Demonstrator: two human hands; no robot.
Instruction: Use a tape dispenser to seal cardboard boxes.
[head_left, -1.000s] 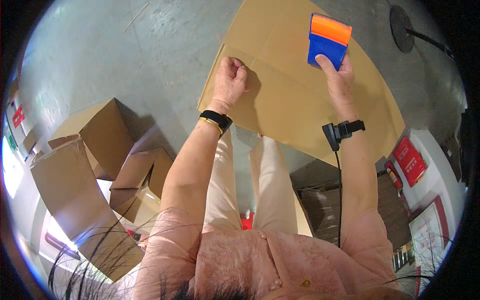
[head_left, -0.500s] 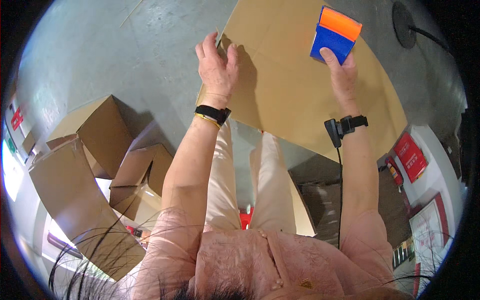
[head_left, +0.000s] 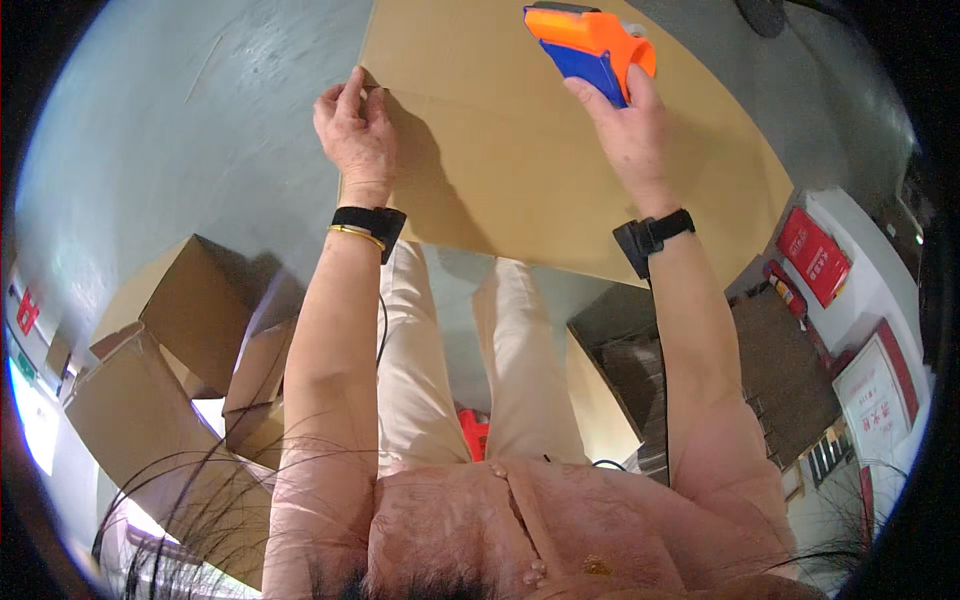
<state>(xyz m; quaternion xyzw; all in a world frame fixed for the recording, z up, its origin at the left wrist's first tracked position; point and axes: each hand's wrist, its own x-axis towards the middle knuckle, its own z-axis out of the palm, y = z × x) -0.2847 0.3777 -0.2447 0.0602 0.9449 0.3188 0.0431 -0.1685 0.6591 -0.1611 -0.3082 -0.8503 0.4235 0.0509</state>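
Observation:
A large flat piece of brown cardboard (head_left: 500,150) spreads in front of me, from the upper middle toward the right. My left hand (head_left: 355,145) is closed at its left edge, fingertips and thumb pinching the cardboard there. Over the right part of the sheet, my right hand (head_left: 630,145) grips an orange and blue tape dispenser (head_left: 590,50). The dispenser is seen from its side, its dark-edged end pointing left. Whether it touches the cardboard, I cannot tell.
Open cardboard boxes (head_left: 170,310) stand on the grey floor to the left. At the right are a fire extinguisher (head_left: 787,292), a red panel (head_left: 812,257) and dark brown stacked material (head_left: 770,350). Something red (head_left: 475,432) lies between my legs. A dark round base (head_left: 762,14) shows at the upper right.
Both hands and the cardboard have shifted left in the view. The tape dispenser has turned in my right hand's grip, from its broad blue and orange face to its side.

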